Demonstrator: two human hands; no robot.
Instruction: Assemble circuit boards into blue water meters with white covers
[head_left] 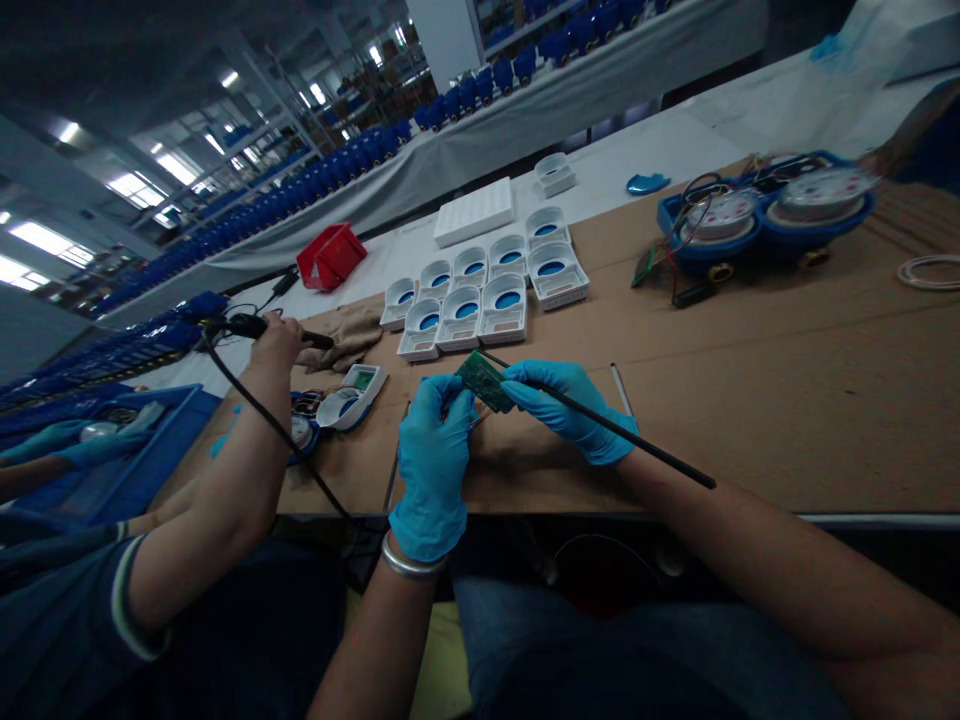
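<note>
My left hand (435,465), in a blue glove, pinches the left edge of a green circuit board (484,380) just above the bench. A long, thin black rod (645,440) lies in my gloved right hand (574,410), its near end sticking out past the wrist. The rod's far tip reaches the board's upper edge, and my right fingertips are at the board's right side. Below the board a few thin wires show; what they join is mostly hidden by my hands.
White housings with blue windows (461,312) stand in rows ahead, near a white foam tray (474,212) and a red bin (330,258). Blue meter bodies (772,215) sit at right. At left, a co-worker's arm (247,440) holds a corded black tool (251,325).
</note>
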